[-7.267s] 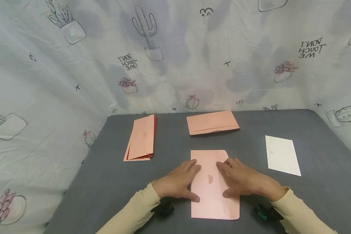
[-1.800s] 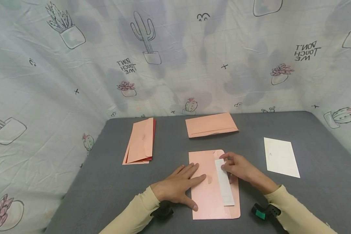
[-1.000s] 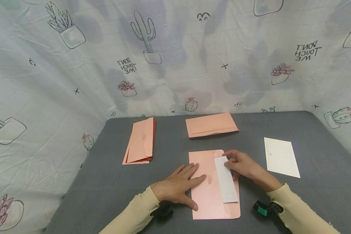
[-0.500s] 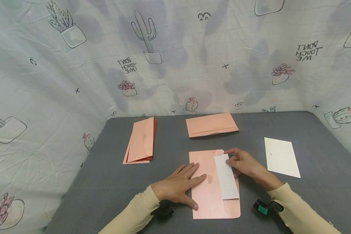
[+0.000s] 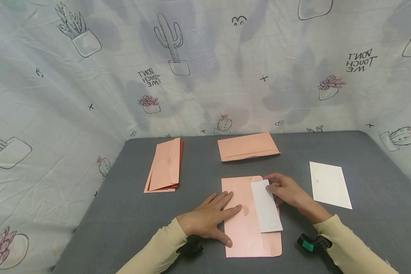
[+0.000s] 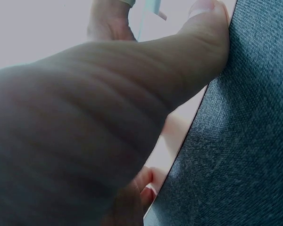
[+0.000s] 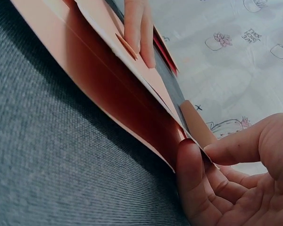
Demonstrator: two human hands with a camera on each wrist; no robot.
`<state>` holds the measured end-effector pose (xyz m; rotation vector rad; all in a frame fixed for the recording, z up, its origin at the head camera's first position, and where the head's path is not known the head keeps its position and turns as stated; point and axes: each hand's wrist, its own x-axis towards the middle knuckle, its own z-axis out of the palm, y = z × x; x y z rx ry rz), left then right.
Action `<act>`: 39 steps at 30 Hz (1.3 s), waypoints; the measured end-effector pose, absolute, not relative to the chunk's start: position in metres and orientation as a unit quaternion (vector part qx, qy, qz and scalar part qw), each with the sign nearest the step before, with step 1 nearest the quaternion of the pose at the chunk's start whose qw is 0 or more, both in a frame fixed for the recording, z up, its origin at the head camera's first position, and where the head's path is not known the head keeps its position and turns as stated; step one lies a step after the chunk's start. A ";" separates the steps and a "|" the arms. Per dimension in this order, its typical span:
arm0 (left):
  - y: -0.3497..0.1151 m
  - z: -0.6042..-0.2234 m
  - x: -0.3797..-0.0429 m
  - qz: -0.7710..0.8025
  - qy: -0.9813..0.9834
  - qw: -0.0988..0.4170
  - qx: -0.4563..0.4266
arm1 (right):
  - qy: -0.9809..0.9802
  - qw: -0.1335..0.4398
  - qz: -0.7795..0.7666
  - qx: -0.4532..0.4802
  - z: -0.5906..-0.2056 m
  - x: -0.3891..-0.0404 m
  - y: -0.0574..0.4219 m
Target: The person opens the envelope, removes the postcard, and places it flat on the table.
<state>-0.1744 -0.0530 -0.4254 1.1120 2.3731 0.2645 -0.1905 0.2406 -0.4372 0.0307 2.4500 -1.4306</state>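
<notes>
Compared with a couple of seconds ago, the white card (image 5: 266,207) has slid toward the right edge of the worktop (image 5: 102,236), and a wider face of it shows outside the pink envelope (image 5: 244,232). That envelope lies flat, well in from the far edge, its mouth and unfolded flap turned to the right. Part of the card rests over the flap; how much remains inside is hidden.

The left hand (image 5: 209,219) lies palm down with its fingers apart and straight across the envelope's left side, clamped on nothing, presumably so that the paper does not slide with the pull. The right hand (image 5: 289,193) has its grip together, pinching the card by its edge near the far right corner. Holding it there probably allows a sideways pull without bending it much. In the right wrist view the mouth gapes, which should ease the card's way.

Near the far left corner sits a stack of envelopes (image 5: 164,165); a closed envelope (image 5: 248,147) lies along the far edge, and a cream card (image 5: 330,185) toward the right edge, each apart from the hands, perhaps to leave working room.
</notes>
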 end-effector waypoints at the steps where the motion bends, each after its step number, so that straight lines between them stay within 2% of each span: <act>1: -0.053 -0.426 -0.174 0.098 0.872 0.252 0.409 | 0.853 0.151 -0.499 0.011 -0.437 -0.191 0.241; 39: -0.053 -0.426 -0.172 0.088 0.878 0.239 0.406 | 0.859 0.144 -0.489 0.033 -0.437 -0.195 0.252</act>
